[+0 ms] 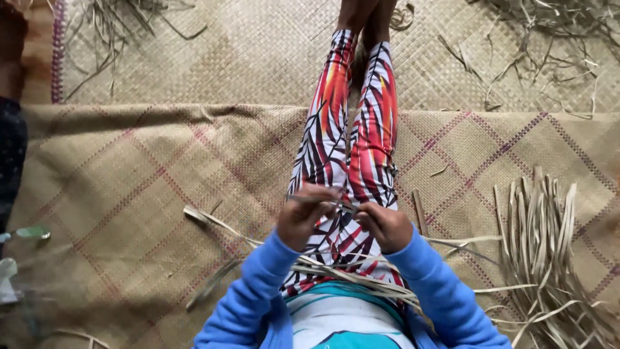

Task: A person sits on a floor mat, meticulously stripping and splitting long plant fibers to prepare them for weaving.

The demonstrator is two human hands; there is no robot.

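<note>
Woven mats [161,168] cover the floor under patterned leggings [361,142]. Above the lap, the left hand [302,216] and right hand [385,226] each pinch one end of a thin dried leaf strip [320,200], seemingly light, pliant and easily split; best gripped near the ends.

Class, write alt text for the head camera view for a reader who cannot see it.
Seen from above, a seated person's left hand and right hand pinch a thin dried leaf strip over patterned leggings. More strips lie on a woven mat.
</note>
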